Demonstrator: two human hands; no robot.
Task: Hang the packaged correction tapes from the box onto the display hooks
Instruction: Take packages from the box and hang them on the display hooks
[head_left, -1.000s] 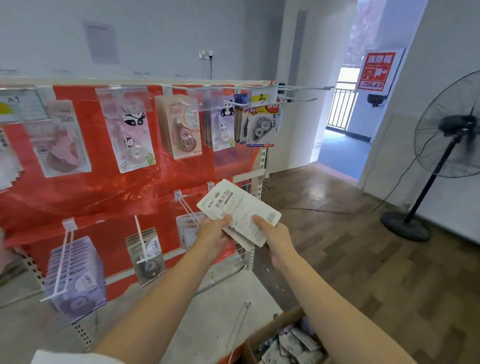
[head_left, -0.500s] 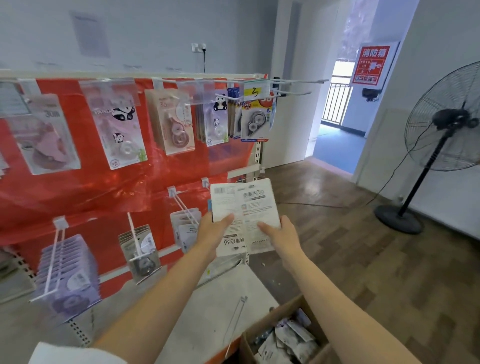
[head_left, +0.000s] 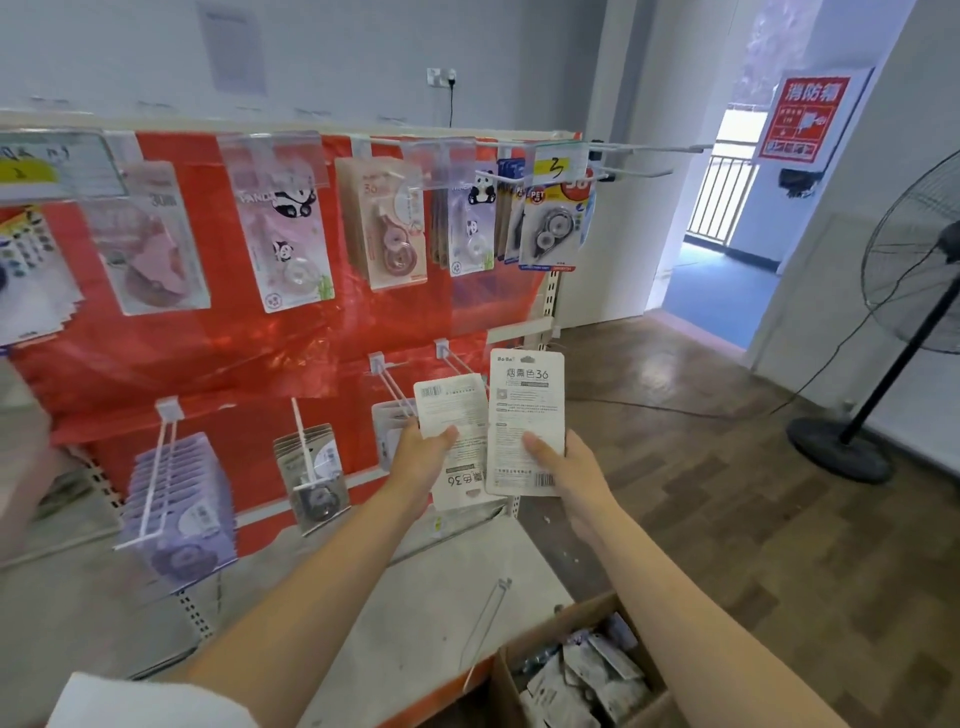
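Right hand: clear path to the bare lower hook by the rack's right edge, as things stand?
Probably yes. The right hand holds an upright package just below the bare hook; nothing sits between them. The left hand, with its own package, crowds that side.

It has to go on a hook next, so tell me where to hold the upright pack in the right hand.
Keep the right hand pinching the upright pack at its lower half, from the right edge. The card is flat, and its hang slot sits at the top, so a low grip probably leaves that end free for the hook.
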